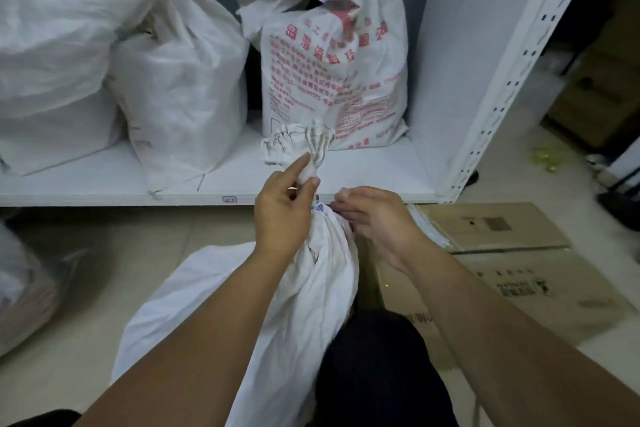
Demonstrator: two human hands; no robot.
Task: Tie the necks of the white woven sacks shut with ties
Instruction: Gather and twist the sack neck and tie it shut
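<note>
Sack (pixel 311 288) on the floor (pixel 138 246) has its neck (pixel 310 170) gripped by the left hand (pixel 282 218), while the right hand (pixel 375 222) curls beside it, grip unclear.

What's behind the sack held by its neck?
A white shelf bearing a red-printed sack and a plain sack. The held sack covers part of the printed one's base.
</note>
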